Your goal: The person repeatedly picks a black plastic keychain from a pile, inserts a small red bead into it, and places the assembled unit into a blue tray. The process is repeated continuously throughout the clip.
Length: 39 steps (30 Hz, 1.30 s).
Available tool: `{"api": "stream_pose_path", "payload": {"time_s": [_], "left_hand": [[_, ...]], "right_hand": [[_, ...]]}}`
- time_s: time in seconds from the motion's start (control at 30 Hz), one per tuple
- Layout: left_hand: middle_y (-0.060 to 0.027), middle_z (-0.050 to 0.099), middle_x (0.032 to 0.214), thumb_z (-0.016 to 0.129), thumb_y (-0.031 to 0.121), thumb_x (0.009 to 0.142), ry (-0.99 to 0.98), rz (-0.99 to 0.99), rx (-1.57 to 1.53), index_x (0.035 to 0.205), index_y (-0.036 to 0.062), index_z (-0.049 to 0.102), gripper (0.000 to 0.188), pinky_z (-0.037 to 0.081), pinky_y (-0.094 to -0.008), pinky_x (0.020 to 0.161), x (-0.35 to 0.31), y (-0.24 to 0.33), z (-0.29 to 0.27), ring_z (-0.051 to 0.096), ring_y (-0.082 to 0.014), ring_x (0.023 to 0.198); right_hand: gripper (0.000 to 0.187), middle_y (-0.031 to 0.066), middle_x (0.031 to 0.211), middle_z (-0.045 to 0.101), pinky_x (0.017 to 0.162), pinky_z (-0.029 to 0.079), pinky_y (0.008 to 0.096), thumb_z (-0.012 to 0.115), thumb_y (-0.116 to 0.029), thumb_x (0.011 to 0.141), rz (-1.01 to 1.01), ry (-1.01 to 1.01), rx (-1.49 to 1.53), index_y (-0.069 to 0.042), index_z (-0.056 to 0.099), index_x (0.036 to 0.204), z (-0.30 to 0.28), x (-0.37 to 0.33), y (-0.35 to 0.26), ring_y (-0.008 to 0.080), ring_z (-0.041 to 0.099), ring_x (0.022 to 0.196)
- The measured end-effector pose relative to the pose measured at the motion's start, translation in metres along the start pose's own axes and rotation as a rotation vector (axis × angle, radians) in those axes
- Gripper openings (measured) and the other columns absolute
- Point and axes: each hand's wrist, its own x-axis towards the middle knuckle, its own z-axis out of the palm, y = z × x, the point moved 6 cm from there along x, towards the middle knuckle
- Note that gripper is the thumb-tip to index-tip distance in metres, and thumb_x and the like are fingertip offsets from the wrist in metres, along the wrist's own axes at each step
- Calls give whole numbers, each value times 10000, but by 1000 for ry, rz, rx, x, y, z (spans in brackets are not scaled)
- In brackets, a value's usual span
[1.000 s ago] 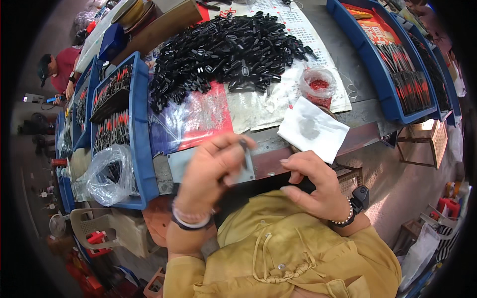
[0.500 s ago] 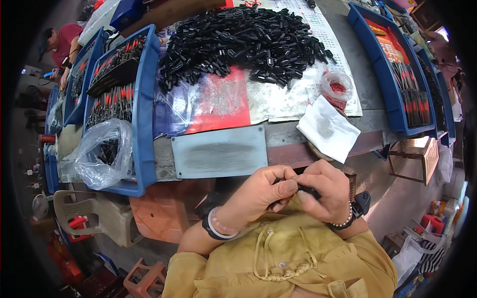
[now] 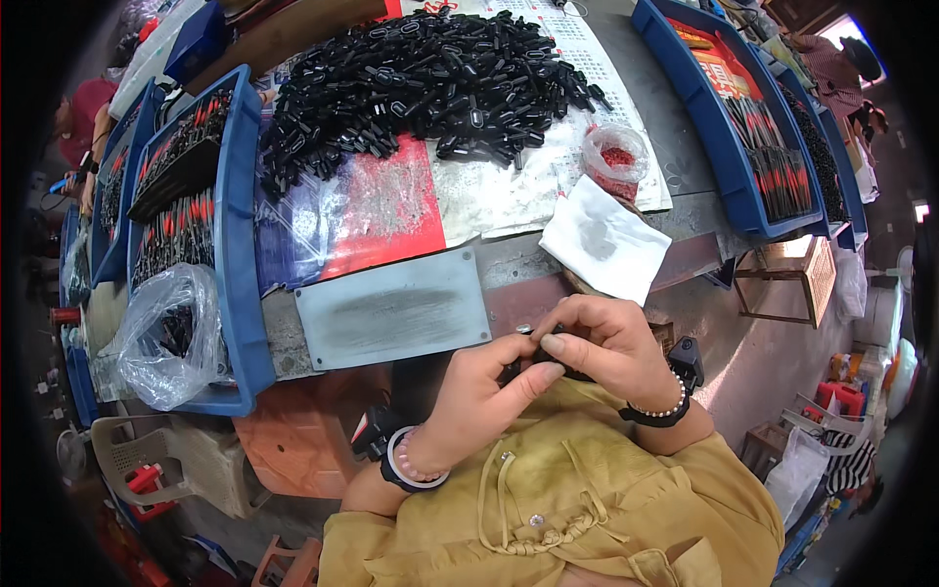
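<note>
My left hand (image 3: 481, 387) and my right hand (image 3: 614, 354) meet in front of my waist, just off the table's front edge. Both are closed on a small black plastic piece (image 3: 510, 371), which the fingers mostly cover. Thumb and fingertips of each hand press together around it. Beyond them, a large heap of similar glossy black pieces (image 3: 411, 93) lies on sheets of printed paper. A pale blue-grey plate (image 3: 391, 311) with a dark smudge rests at the table edge, left of my hands. Close above my right hand is a white cloth (image 3: 611, 245).
A clear tub of red bits (image 3: 614, 159) stands behind the cloth. Blue crates (image 3: 240, 254) with black-and-red parts and a plastic bag (image 3: 171, 338) are on the left. Another blue crate (image 3: 729, 147) is at right. Chairs (image 3: 186, 455) stand below the table; other people are at the sides.
The head view has shifted, so the table things sit further left. My fingers have shifted their hold on the black piece, and my left thumb now lies lower and straighter.
</note>
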Motion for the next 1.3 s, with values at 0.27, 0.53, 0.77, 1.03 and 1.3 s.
{"api": "stream_pose_path", "payload": {"time_s": [0.27, 0.53, 0.77, 1.03, 1.3], "left_hand": [[-139, 656, 889, 552, 304, 973, -124, -344, -859, 1163, -35, 576, 389, 380, -185, 502, -5, -25, 5, 493, -78, 547], [-126, 665, 894, 557, 116, 949, -67, -382, -755, 1125, -40, 586, 237, 382, -167, 500, 0, -25, 7, 482, -64, 544], [-109, 665, 893, 547, 49, 927, -62, -333, -890, 1108, -42, 619, 216, 336, -160, 495, -2, -18, -3, 443, -34, 523], [-124, 668, 867, 535, 22, 914, 52, -313, -890, 1122, -57, 610, 235, 320, -152, 485, -21, -23, -23, 428, -29, 533], [-143, 669, 865, 543, 23, 903, 116, -282, -858, 1126, -61, 601, 246, 339, -156, 492, -35, -31, -38, 443, -31, 535]], "right_hand": [[163, 41, 747, 646, 614, 464, 221, 589, -98, 922, 41, -40, -29, 46, 657, 885, -2, 10, 3, 70, 591, 695], [136, 39, 753, 643, 611, 470, 225, 602, -90, 914, 14, -83, -78, 39, 643, 902, -5, 18, -3, 87, 610, 686], [123, 110, 790, 666, 638, 483, 276, 605, -50, 861, -262, 474, -690, 34, 647, 941, -113, 53, -54, 160, 620, 681], [180, 213, 837, 639, 735, 491, 426, 609, -66, 734, -41, 250, -1373, 14, 669, 883, -133, 117, -26, 392, 606, 815], [139, 199, 695, 611, 616, 475, 424, 611, -123, 752, -130, 213, -1305, 15, 610, 767, -135, 121, -29, 381, 590, 662]]}}
